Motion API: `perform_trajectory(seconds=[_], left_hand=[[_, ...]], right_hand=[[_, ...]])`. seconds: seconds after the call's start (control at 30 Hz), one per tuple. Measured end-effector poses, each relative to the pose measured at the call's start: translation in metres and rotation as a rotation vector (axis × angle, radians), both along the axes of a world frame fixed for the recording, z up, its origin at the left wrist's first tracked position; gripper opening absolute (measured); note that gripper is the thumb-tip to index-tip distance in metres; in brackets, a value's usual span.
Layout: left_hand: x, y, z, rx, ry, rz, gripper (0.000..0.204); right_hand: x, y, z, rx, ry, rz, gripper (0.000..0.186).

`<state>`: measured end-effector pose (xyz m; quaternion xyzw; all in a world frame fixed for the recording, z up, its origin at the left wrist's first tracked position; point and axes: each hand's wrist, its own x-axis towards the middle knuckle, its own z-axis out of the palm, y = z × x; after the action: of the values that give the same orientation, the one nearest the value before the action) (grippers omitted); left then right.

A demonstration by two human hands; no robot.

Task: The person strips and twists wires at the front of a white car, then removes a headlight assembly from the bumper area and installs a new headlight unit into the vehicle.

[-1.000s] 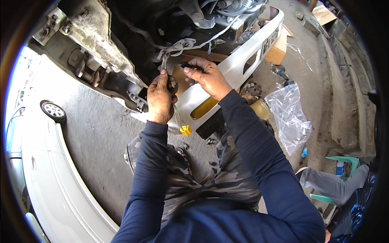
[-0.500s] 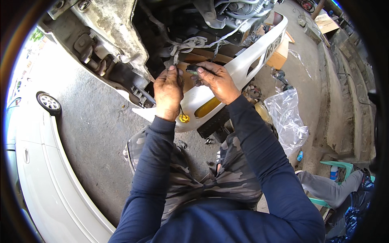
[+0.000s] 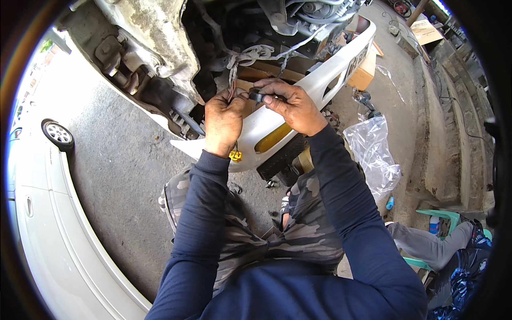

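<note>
Wires [image 3: 232, 92] at upper centre sit pinched in the fingers of your left hand [image 3: 224, 121]; their reddish strands look uncovered, though the grey harness [image 3: 249, 54] above seems already bundled. Just beside, your right hand's [image 3: 300, 109] fingers grip a black piece [image 3: 256, 96], perhaps a tape roll. The yellow connector [image 3: 235, 157], below your left wrist, looks unplugged yet. Your fingertips hide the strands' ends, and the harness's upper run is hard to trace.
</note>
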<state>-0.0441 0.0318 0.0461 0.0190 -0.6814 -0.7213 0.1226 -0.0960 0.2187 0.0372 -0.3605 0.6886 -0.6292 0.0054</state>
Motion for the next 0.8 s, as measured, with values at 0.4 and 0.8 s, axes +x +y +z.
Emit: perform_trajectory(seconds=[0.4, 0.8], left_hand=[[0.002, 0.006, -0.01, 0.526, 0.019, 0.077, 0.006], [0.006, 0.008, -0.001, 0.387, -0.092, 0.139, 0.013]], right_hand=[[-0.008, 0.006, -0.006, -0.353, -0.636, -0.079, 0.024], [-0.057, -0.031, -0.032, 0.006, -0.048, -0.065, 0.03]])
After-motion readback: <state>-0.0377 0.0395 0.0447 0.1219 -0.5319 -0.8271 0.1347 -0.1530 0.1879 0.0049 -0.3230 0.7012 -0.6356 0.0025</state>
